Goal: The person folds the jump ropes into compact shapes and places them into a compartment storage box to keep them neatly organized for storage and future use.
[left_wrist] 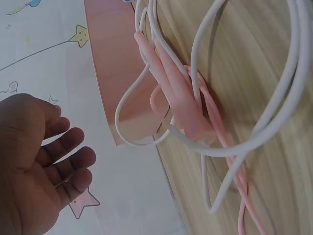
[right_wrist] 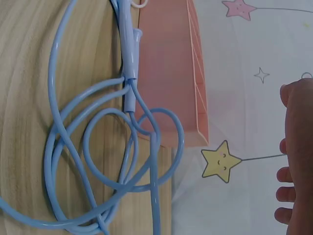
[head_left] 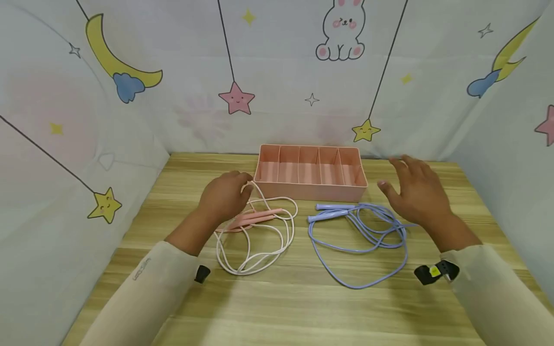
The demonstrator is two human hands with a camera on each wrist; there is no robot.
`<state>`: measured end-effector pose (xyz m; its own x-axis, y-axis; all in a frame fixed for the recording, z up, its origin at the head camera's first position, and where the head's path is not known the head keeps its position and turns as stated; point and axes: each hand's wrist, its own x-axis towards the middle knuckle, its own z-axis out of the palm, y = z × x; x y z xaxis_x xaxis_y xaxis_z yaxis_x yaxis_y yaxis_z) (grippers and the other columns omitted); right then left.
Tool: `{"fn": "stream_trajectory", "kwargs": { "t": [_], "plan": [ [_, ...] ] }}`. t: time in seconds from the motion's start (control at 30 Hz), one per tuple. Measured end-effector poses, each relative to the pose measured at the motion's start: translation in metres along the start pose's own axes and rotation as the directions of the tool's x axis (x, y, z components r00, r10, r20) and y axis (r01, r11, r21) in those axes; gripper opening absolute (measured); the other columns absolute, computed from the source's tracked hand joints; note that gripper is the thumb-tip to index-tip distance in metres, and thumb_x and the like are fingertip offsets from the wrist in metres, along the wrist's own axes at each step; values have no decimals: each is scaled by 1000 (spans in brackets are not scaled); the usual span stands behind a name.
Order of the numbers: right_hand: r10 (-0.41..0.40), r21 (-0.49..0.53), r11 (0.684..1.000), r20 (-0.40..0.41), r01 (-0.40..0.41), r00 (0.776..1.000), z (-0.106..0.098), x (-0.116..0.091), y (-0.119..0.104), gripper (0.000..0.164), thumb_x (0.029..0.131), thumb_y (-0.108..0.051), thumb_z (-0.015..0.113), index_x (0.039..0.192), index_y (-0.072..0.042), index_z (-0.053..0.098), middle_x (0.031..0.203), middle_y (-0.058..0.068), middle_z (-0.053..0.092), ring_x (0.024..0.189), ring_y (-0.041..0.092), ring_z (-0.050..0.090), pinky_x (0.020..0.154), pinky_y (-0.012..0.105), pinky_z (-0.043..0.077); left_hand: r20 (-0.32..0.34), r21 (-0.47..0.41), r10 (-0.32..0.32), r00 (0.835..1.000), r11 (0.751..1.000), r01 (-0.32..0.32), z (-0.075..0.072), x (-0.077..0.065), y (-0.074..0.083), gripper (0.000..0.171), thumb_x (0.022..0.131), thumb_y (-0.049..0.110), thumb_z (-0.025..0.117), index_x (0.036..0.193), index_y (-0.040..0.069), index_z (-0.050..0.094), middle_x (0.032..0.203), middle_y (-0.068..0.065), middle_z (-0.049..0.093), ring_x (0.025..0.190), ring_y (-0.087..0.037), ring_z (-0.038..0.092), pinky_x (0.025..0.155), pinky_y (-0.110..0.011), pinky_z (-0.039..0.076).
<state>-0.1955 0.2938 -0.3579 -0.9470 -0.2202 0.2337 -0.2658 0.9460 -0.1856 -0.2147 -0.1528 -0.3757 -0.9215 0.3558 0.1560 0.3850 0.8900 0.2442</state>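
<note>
My left hand (head_left: 226,196) hovers beside a jump rope with a white cord (head_left: 237,273) and pink handles (head_left: 259,217), which lies loosely coiled on the table. Its fingers are loosely curled and hold nothing in the left wrist view. Further right lies a second jump rope with a blue cord (head_left: 356,287) and blue handles (head_left: 328,216). Beyond that coil, to its right, my right hand (head_left: 419,194) is raised with fingers spread and nothing held. Behind both ropes stands a pink box (head_left: 309,191), divided into several compartments, with nothing visible inside.
The wood-grain table (head_left: 277,312) is bounded at the back and sides by a white cloth (head_left: 281,62) printed with stars, moons and a rabbit. The box stands close to the back cloth.
</note>
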Motion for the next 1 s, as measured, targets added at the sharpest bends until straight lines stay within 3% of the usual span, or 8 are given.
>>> {"fn": "stream_trajectory", "kwargs": {
  "t": [0.13, 0.23, 0.33, 0.53, 0.63, 0.77, 1.0],
  "plan": [
    [-34, -8, 999, -14, 34, 999, 2, -2, -6, 68, 106, -47, 47, 154, 0, 36, 155, 30, 32, 142, 53, 28, 110, 70, 21, 104, -43, 63, 993, 997, -59, 7, -7, 3, 26, 103, 17, 56, 123, 8, 70, 105, -8, 70, 89, -24, 66, 74, -44, 54],
    [-54, -8, 999, -20, 54, 998, 5, -3, -9, 67, 106, -45, 50, 153, 0, 37, 155, 30, 33, 142, 52, 28, 111, 68, 21, 187, -57, 128, 974, 991, -119, 15, -12, 3, 24, 100, 10, 57, 119, 5, 71, 104, -8, 69, 90, -24, 66, 78, -44, 54],
    [-61, -12, 998, -16, 61, 998, 9, -5, -11, 68, 105, -46, 50, 153, 0, 37, 154, 30, 34, 142, 51, 28, 112, 67, 21, 230, -20, 150, 962, 989, -149, 24, -16, 2, 21, 97, 9, 62, 115, 6, 73, 105, -8, 68, 93, -28, 67, 79, -45, 54],
    [-69, -14, 998, 4, 69, 998, 16, -11, -16, 69, 105, -48, 49, 153, 0, 38, 154, 30, 34, 142, 52, 28, 112, 67, 20, 231, 130, 119, 966, 980, -152, 39, -18, -3, 19, 88, 18, 78, 106, 12, 74, 96, -5, 63, 85, -29, 65, 69, -45, 53],
    [-78, 0, 997, 1, 78, 997, 20, -14, -19, 68, 105, -47, 50, 153, -1, 39, 153, 29, 36, 142, 52, 28, 111, 67, 21, 240, 171, 107, 965, 974, -151, 43, -18, -3, 23, 84, 22, 84, 102, 11, 74, 97, -6, 62, 86, -29, 63, 70, -45, 53],
    [-94, 17, 995, -11, 94, 996, 26, -18, -24, 65, 104, -44, 54, 152, -2, 41, 153, 28, 37, 142, 51, 29, 111, 67, 22, 255, 213, 77, 964, 968, -134, 47, -18, -3, 26, 84, 24, 85, 100, 8, 72, 102, -9, 61, 90, -30, 62, 73, -46, 53],
    [-143, 46, 988, -43, 145, 989, 38, -24, -33, 62, 102, -38, 58, 151, -2, 44, 150, 27, 40, 139, 50, 33, 109, 67, 26, 241, 263, 47, 969, 958, -112, 50, -19, -3, 27, 86, 26, 82, 100, 5, 72, 95, -8, 55, 89, -29, 59, 77, -45, 53]
  ]
}}
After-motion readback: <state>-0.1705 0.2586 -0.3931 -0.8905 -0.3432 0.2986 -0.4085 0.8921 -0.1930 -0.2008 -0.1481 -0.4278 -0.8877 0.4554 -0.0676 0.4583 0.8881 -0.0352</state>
